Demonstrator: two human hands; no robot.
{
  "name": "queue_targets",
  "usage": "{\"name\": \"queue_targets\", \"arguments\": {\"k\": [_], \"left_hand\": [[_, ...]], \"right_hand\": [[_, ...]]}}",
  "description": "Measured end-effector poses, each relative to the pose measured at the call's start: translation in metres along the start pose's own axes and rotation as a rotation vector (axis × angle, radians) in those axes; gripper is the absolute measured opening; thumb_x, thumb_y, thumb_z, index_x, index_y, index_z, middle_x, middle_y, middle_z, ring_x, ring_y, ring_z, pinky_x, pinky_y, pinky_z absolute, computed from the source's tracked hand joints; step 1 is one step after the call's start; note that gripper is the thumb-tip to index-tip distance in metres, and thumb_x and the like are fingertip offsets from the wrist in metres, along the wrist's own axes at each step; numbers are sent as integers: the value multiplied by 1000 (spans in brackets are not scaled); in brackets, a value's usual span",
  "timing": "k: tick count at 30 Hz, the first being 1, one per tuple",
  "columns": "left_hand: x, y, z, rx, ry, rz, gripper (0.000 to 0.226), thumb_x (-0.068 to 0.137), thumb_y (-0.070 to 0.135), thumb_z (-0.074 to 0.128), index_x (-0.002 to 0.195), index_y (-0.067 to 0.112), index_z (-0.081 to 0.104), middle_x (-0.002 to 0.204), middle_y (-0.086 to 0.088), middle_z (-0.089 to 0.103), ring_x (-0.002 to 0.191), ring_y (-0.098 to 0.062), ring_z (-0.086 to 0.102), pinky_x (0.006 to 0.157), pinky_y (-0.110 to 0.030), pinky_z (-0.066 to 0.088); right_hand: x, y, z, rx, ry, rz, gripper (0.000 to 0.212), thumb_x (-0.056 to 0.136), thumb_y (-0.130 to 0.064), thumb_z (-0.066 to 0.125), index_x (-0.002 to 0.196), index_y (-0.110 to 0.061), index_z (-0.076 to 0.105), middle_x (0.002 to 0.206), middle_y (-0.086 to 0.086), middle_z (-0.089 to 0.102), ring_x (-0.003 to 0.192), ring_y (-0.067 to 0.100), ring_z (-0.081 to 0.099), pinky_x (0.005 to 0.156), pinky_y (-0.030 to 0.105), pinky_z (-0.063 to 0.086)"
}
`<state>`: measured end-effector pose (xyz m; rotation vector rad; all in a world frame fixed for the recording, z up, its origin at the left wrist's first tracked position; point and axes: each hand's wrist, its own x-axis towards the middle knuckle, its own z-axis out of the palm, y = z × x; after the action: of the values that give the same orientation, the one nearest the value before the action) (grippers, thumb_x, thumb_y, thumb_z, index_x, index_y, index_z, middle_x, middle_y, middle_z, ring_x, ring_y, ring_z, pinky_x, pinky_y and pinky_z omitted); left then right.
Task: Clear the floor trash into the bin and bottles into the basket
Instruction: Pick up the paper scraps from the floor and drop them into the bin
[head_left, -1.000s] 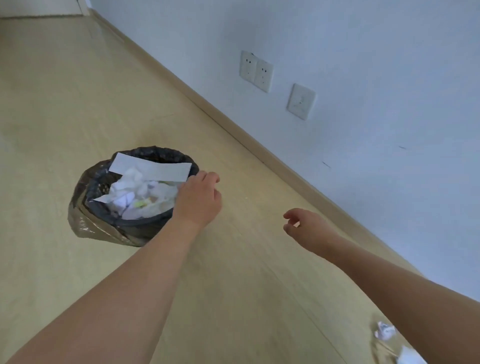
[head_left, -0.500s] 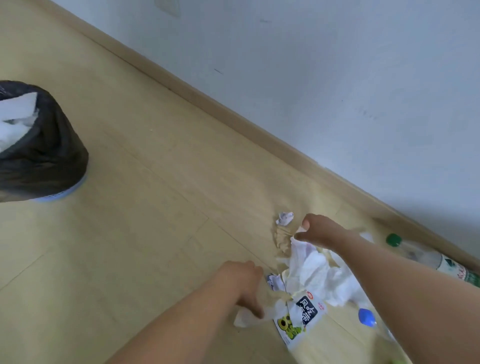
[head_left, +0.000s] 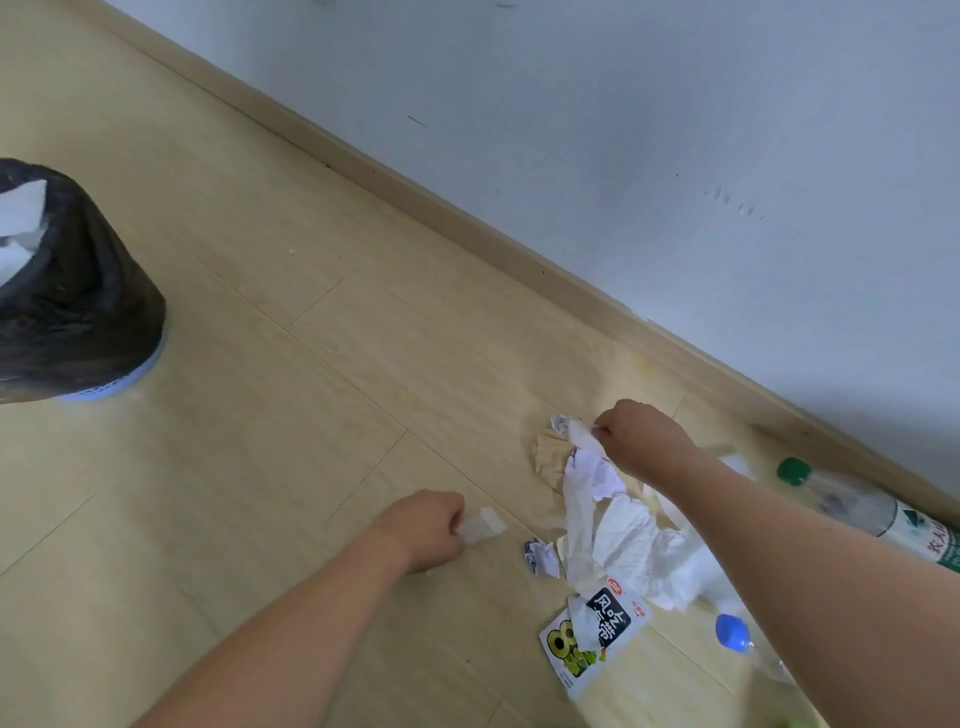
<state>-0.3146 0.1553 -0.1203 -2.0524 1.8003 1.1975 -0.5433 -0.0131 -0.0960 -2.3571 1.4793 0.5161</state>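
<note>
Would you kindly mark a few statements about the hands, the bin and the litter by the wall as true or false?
1. The left hand pinches a small paper scrap. True.
2. The right hand is open and empty. False: it grips white tissue.
3. The bin has a black liner. True.
4. The green-capped bottle stands upright. False: it lies on its side by the baseboard.
5. The snack wrapper is in the bin. False: it lies on the floor.

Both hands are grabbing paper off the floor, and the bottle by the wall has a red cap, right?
Not quite. The head view shows the bottle by the wall has a green cap, not red. The left hand and right hand do each pinch paper.
</note>
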Motion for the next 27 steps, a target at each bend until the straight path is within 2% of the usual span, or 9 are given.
{"name": "queue_targets", "arguments": {"k": [3,7,9,12,15,16,20,24,27], "left_hand": [[4,-11,-28,-8,56,-27,5,81,18,51,81,21,47,83,2,55,79,-22,53,63,-28,38],[0,-23,-83,39,146,-4,8,85,13,49,83,20,52,83,2,56,80,-22,55,67,-30,43],[-4,-30,-115,63,202,6,10,86,12,49,82,21,51,83,3,56,81,-21,56,65,-29,42],[-19,-47,-165,59,303,2,10,87,13,49,84,21,54,82,5,55,81,-20,55,68,-29,43],[-41,-68,-214,53,389,-16,10,88,13,51,86,21,57,86,5,56,85,-20,55,71,-29,45],[-50,-77,-230,38,421,-27,9,88,13,52,87,20,58,89,4,57,84,-19,55,70,-28,44],[-88,-117,-281,-132,589,-58,9,90,14,53,91,16,62,85,3,59,74,-14,55,59,-26,43],[-117,-179,-302,-368,852,-141,7,92,17,54,92,16,61,84,0,64,73,-14,58,58,-27,44],[-138,-240,-309,-343,1112,-307,12,96,18,46,93,14,57,81,-2,63,73,-20,57,63,-31,42]], "right_hand": [[-2,-1,-10,-14,71,-32,31,101,-26,40,101,-23,71,103,0,54,99,21,53,78,30,47],[-9,-11,-32,-39,163,-48,30,101,-28,41,110,-29,69,114,-2,53,100,20,49,79,30,45],[-12,-23,-50,8,211,-27,29,100,-24,42,102,-27,71,107,-1,56,95,20,54,75,31,47],[-14,-57,-84,228,239,55,30,95,-17,43,72,-16,62,78,0,59,67,19,57,56,28,41],[-13,-108,-116,514,291,58,26,93,-19,46,74,-14,64,63,-3,58,54,15,53,50,24,36],[-10,-127,-126,578,276,48,24,94,-19,46,78,-14,64,67,0,62,58,18,57,53,24,40],[8,-207,-162,721,194,10,25,92,-15,40,87,-9,64,86,17,69,81,35,68,71,43,56],[31,-295,-190,818,175,-35,29,95,-10,38,102,2,63,87,14,68,67,20,64,70,35,50],[49,-369,-209,857,176,-108,25,94,-11,41,101,-4,65,92,12,71,68,16,64,68,32,49]]}}
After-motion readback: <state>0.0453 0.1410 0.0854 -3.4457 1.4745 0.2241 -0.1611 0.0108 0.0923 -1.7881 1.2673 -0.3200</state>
